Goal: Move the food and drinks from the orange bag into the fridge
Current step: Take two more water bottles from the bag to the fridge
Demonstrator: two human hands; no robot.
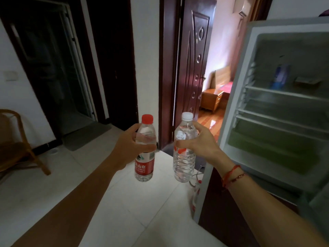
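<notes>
Head view
Left hand [130, 148]: its grip is clamped round the red-capped bottle [145, 154], which is held upright in the air over the tiled floor [53, 175].
Right hand [201, 145]: its grip is closed on the white-capped bottle [184, 157], also held upright, just beside the first and apart from it.
Fridge [240, 104]: its compartment is seen open at the right, with wire shelves [284, 94]; a blue bottle [280, 75] is blurred on the upper shelf.
Red cords [231, 175]: worn on the right wrist.
Wooden door [194, 68]: seen ajar behind the bottles.

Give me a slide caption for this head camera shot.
Left hand holds red-capped bottle, right hand white-capped bottle, beside open fridge.
</notes>
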